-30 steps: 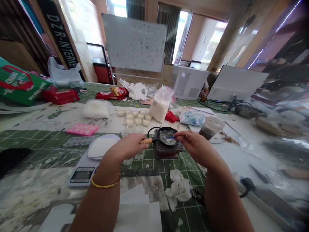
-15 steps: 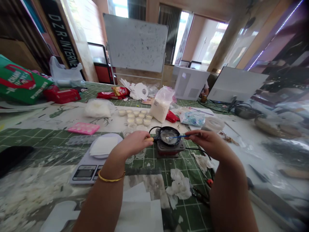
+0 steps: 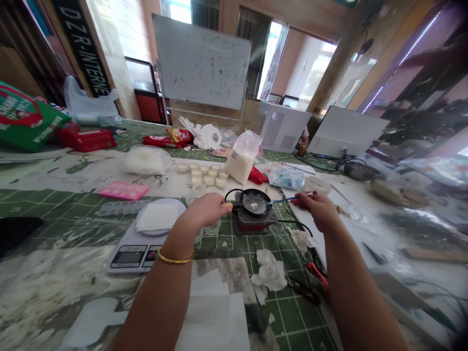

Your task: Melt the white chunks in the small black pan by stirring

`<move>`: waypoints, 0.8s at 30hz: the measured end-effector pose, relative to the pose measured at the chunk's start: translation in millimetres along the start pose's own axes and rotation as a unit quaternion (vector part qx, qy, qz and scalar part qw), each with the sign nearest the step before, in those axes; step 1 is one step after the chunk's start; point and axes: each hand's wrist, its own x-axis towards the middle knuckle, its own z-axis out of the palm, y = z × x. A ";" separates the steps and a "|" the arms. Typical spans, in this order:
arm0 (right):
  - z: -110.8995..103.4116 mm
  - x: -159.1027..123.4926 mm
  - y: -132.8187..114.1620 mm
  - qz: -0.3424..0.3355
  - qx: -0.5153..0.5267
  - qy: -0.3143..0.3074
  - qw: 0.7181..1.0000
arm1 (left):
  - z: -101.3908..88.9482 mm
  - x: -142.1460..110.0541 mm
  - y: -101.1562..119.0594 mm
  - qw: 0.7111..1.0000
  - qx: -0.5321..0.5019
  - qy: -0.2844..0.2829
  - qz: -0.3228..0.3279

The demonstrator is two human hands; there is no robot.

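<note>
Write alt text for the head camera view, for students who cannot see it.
A left hand grips the wooden handle of a small black pan on a red burner, while a right hand holds a blue-handled tool, tip at the pan's rim. A digital kitchen scale and rows of small cups sit nearby.

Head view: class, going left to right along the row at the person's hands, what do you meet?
digital scale, left hand, small black pan, blue stick, right hand
</note>
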 end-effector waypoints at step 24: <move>-16.9 -67.7 5.2 -0.316 -0.307 -0.068 0.895 | 1.9 1.1 -0.9 1.000 0.015 0.003 0.002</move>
